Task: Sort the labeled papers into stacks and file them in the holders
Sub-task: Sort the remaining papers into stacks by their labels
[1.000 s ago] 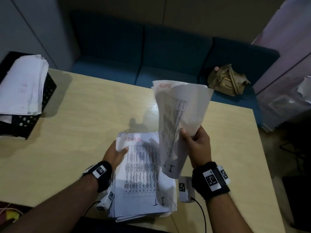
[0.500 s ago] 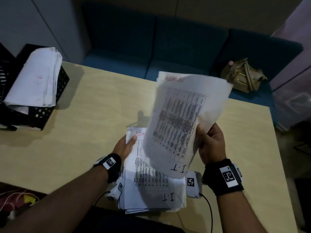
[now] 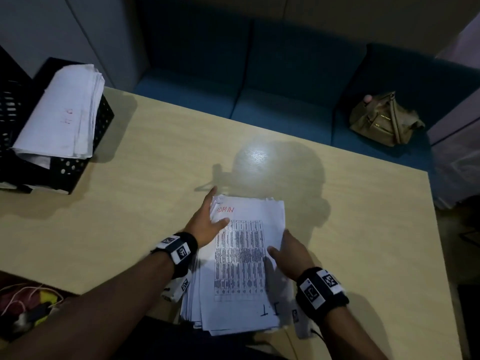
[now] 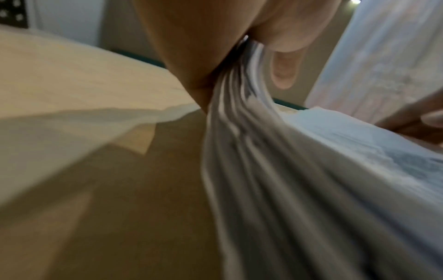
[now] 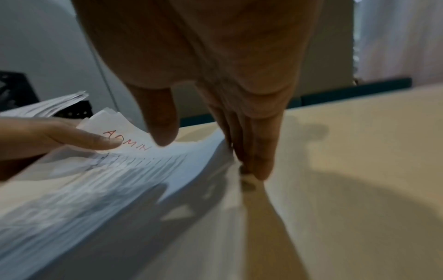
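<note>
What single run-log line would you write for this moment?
left hand: grips stack's far-left corner | right hand: fingers at stack's right edge | paper stack: on table, top sheet ADMIN | black holder: holds papers

Right hand [image 3: 291, 255] no longer holds a sheet raised above the table; that sheet is gone from the air and the hand now lies at the right edge of the stack [image 3: 241, 266], thumb on top, fingers along the side. Left hand [image 3: 205, 224] has slid forward to the stack's far left corner, thumb beside the red "ADMIN" label [image 3: 225, 209]. Camera view shifted right.
</note>
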The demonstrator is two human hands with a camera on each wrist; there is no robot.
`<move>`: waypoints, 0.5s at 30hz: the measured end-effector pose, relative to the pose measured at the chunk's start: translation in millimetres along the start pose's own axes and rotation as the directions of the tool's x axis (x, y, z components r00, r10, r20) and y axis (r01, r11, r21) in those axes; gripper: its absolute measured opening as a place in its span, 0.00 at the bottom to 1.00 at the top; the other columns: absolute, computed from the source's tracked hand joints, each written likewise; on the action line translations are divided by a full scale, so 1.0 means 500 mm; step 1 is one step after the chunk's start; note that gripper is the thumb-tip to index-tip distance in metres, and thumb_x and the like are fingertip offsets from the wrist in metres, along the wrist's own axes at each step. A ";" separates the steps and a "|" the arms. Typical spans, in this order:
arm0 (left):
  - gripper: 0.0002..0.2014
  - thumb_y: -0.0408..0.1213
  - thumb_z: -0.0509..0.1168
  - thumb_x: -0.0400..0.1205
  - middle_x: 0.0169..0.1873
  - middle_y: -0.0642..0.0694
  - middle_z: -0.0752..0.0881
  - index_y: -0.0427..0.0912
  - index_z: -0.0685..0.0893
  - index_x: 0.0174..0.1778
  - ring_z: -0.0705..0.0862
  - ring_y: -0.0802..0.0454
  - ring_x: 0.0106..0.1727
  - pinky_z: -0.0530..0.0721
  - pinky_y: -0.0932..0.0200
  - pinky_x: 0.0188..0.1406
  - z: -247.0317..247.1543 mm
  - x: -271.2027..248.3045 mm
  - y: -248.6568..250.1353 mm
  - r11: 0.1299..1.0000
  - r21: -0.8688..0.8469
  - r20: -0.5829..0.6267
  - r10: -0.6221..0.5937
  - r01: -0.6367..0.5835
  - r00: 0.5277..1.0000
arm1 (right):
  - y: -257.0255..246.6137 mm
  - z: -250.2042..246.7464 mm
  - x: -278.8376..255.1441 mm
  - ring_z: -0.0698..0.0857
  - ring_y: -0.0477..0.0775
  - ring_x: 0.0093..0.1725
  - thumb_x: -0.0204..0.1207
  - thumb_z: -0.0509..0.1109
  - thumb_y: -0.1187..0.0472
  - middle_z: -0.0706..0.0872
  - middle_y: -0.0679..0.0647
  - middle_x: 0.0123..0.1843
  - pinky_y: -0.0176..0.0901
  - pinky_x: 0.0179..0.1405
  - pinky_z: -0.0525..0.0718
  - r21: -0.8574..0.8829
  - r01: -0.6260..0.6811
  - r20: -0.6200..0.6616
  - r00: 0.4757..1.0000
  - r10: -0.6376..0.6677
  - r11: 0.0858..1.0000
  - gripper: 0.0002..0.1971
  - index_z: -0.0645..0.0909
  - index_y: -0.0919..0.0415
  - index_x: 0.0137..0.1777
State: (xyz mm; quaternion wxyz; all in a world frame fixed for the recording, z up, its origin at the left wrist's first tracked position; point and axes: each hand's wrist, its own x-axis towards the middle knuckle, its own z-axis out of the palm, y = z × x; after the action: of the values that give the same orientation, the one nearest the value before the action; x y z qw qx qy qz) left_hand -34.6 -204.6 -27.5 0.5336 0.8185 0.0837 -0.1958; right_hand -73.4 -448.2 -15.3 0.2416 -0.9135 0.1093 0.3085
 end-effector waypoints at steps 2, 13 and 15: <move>0.49 0.41 0.70 0.79 0.79 0.50 0.67 0.74 0.39 0.77 0.83 0.43 0.65 0.83 0.57 0.49 0.000 0.004 0.001 0.989 0.145 -0.067 0.032 -0.022 0.997 | -0.017 -0.028 0.005 0.76 0.61 0.70 0.80 0.63 0.44 0.74 0.61 0.74 0.52 0.68 0.77 -0.206 0.013 -0.051 0.998 -0.024 0.978 0.31 0.66 0.63 0.75; 0.15 0.44 0.62 0.81 0.68 0.57 0.68 0.59 0.71 0.63 0.86 0.46 0.45 0.85 0.53 0.47 -0.010 0.030 -0.001 0.798 0.580 -0.017 0.211 -0.162 0.977 | -0.132 -0.048 0.121 0.58 0.63 0.81 0.79 0.65 0.47 0.54 0.53 0.84 0.68 0.71 0.69 -0.331 0.253 0.002 0.964 -0.267 0.909 0.30 0.58 0.45 0.79; 0.15 0.44 0.63 0.80 0.68 0.55 0.67 0.53 0.71 0.62 0.85 0.45 0.45 0.86 0.51 0.46 -0.012 0.034 -0.002 0.779 0.598 0.020 0.219 -0.188 0.975 | -0.135 -0.034 0.119 0.63 0.63 0.76 0.78 0.65 0.48 0.64 0.56 0.78 0.63 0.67 0.74 -0.347 0.271 -0.054 0.950 -0.307 0.898 0.26 0.66 0.51 0.74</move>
State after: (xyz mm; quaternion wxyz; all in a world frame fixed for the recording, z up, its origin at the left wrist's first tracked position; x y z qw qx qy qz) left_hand -18.0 -199.8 -32.9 0.2650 0.9534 -0.0574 -0.1326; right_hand 5.5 -402.0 -15.3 0.1194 -0.9625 -0.0689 0.2336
